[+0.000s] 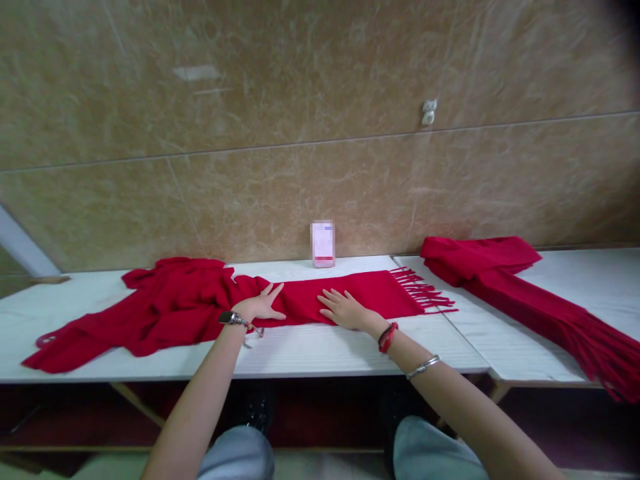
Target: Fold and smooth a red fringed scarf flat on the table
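A long red scarf (370, 295) with a fringed end (423, 290) lies along the white table (310, 350). Its right stretch is spread flat; its left part is bunched in a heap (170, 303). My left hand (260, 305) lies flat on the scarf near its middle, fingers spread, with a watch on the wrist. Flat on the scarf a little to the right rests my right hand (345, 309), fingers stretched toward the left hand, red and silver bracelets on that wrist. Neither hand grips the cloth.
A second red scarf (520, 287) lies folded on the adjoining white table (590, 273) at the right, trailing off toward the front edge. A small pink-white card (323, 244) stands against the tan stone wall behind the tables. My knees show below the table edge.
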`<action>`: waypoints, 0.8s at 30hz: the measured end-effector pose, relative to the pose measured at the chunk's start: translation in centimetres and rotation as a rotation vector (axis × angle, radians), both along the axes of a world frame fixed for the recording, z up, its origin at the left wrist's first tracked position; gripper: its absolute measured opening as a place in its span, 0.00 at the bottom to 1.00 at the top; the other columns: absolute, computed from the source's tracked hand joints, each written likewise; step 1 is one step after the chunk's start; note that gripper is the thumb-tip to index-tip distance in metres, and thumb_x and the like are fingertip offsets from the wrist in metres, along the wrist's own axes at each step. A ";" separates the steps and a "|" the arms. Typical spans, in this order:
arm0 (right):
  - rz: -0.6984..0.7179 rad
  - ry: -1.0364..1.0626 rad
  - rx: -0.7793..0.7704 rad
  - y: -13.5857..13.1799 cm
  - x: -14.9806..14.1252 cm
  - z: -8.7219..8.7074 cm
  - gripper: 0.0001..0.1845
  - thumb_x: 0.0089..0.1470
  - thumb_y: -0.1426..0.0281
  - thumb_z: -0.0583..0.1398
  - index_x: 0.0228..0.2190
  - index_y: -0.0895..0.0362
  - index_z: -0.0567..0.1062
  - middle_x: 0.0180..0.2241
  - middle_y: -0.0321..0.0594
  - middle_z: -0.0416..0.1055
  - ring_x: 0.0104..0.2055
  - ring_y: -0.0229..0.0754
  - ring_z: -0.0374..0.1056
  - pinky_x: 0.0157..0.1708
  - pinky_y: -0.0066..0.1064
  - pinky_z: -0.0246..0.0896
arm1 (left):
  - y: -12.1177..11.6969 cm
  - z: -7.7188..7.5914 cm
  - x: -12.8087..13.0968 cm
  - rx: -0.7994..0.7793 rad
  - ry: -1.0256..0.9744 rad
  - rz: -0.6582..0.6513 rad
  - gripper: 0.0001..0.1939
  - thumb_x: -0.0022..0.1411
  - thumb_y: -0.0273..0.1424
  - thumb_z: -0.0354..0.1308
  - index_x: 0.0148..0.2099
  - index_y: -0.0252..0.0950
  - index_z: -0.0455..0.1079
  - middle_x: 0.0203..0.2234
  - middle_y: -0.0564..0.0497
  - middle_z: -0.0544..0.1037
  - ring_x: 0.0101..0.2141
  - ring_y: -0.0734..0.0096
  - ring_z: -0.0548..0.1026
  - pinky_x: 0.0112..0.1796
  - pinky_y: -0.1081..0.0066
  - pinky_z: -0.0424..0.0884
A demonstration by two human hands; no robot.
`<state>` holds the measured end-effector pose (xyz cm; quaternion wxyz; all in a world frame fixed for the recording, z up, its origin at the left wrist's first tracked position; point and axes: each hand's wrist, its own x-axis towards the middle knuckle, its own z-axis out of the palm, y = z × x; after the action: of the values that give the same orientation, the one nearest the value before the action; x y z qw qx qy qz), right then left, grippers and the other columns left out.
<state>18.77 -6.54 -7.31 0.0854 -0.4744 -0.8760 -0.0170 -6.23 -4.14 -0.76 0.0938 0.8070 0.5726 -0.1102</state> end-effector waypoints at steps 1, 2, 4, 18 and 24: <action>-0.005 -0.028 0.010 0.0 0.2 -0.3 0.27 0.60 0.59 0.43 0.57 0.55 0.54 0.60 0.47 0.49 0.61 0.51 0.43 0.53 0.53 0.46 | 0.1 -0.4 -0.2 0.021 -0.009 0.000 0.49 0.53 0.45 0.55 0.65 0.37 0.27 0.62 0.37 0.31 0.58 0.56 0.52 0.52 0.69 0.55; -0.005 -0.051 0.026 0.1 0.5 -0.6 0.26 0.60 0.59 0.42 0.57 0.55 0.55 0.60 0.47 0.49 0.61 0.51 0.43 0.53 0.52 0.47 | 0.1 -0.8 -0.4 0.054 -0.013 -0.001 0.47 0.54 0.45 0.53 0.65 0.38 0.28 0.62 0.38 0.32 0.57 0.56 0.55 0.51 0.69 0.57; 0.002 -0.090 0.060 0.2 1.3 -0.8 0.25 0.61 0.60 0.42 0.57 0.53 0.56 0.60 0.46 0.49 0.61 0.50 0.43 0.52 0.52 0.49 | 0.0 -1.1 -0.8 0.145 -0.003 -0.002 0.43 0.56 0.45 0.52 0.65 0.42 0.30 0.62 0.40 0.32 0.54 0.53 0.61 0.48 0.66 0.61; 0.026 -0.152 0.121 1.7 5.0 -1.8 0.19 0.60 0.67 0.46 0.52 0.50 0.63 0.59 0.43 0.52 0.61 0.51 0.43 0.49 0.55 0.52 | 1.0 -2.4 -4.2 0.498 -0.019 -0.096 0.19 0.59 0.27 0.49 0.54 0.37 0.60 0.50 0.45 0.65 0.49 0.62 0.65 0.45 0.68 0.64; -0.023 -0.138 0.074 1.5 4.8 -1.4 0.21 0.60 0.64 0.44 0.54 0.51 0.61 0.59 0.44 0.51 0.61 0.50 0.44 0.51 0.52 0.51 | 0.9 -3.0 -4.0 0.584 -0.052 0.065 0.15 0.60 0.26 0.47 0.49 0.35 0.61 0.46 0.45 0.62 0.38 0.68 0.71 0.35 0.72 0.68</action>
<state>23.61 -5.00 -8.69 0.0420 -0.4787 -0.8730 -0.0830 -10.21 -3.27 -3.74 -0.1244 0.7836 0.6030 0.0829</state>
